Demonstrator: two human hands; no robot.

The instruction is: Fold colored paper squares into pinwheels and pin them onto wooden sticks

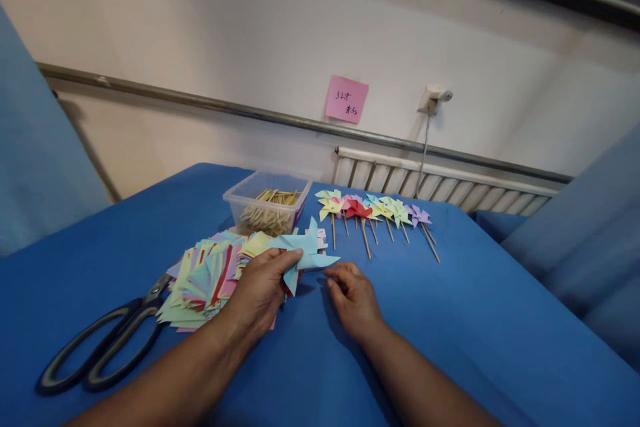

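My left hand point(260, 290) pinches a light blue folded paper pinwheel point(306, 252) and holds it just above the blue cloth. My right hand point(354, 297) rests on the cloth right of it, fingers curled, fingertips close under the pinwheel's right tip; whether it holds anything small I cannot tell. A loose pile of cut coloured paper squares point(210, 277) lies under and left of my left hand.
Big black-handled scissors point(107, 343) lie at the front left. A clear plastic box of wooden sticks point(267, 207) stands behind the pile. Several finished pinwheels on sticks point(375, 213) lie in a row at the back. A radiator and a wall with a pink note stand behind the table.
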